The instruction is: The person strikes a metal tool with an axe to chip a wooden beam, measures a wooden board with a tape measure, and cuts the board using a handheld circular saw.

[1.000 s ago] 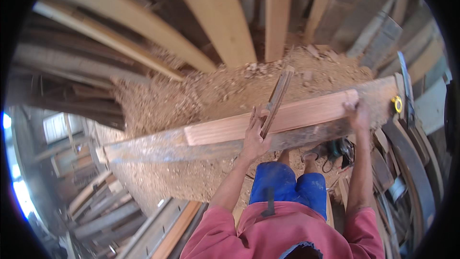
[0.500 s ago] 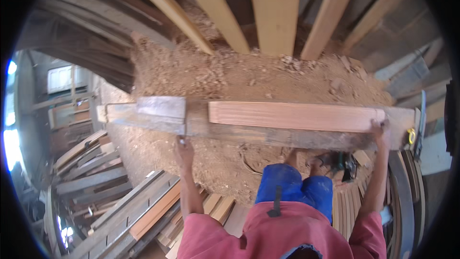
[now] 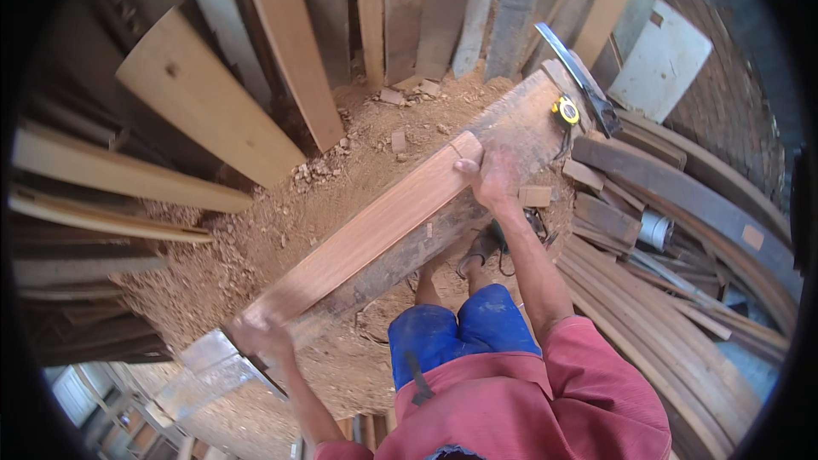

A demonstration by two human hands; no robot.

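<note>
A reddish planed wooden board (image 3: pixel 375 226) lies lengthwise on a long, worn plank bench (image 3: pixel 511 115). My right hand (image 3: pixel 498 179) grips the board near its far right end, with the thumb on the face. At the near left end is my left hand (image 3: pixel 262 338), over or against the board and smeared by motion, so its fingers cannot be read. Just beyond it, a grey metal-looking sheet (image 3: pixel 226 379) covers the bench's left end. A yellow tape measure (image 3: pixel 564 109) and a handsaw (image 3: pixel 579 77) with a dark handle rest at the bench's right end.
Boards (image 3: pixel 209 98) lean in a row beyond the bench. Wood chips and sawdust (image 3: pixel 221 277) cover the ground. Long planks (image 3: pixel 656 332) are stacked to my right, near a dark power tool (image 3: pixel 532 223) on the ground by my feet.
The view has turned, so the bench now runs diagonally. My left hand has moved from the bench edge by the grey sheet to the board's left end. My right hand stays at its right end.
</note>
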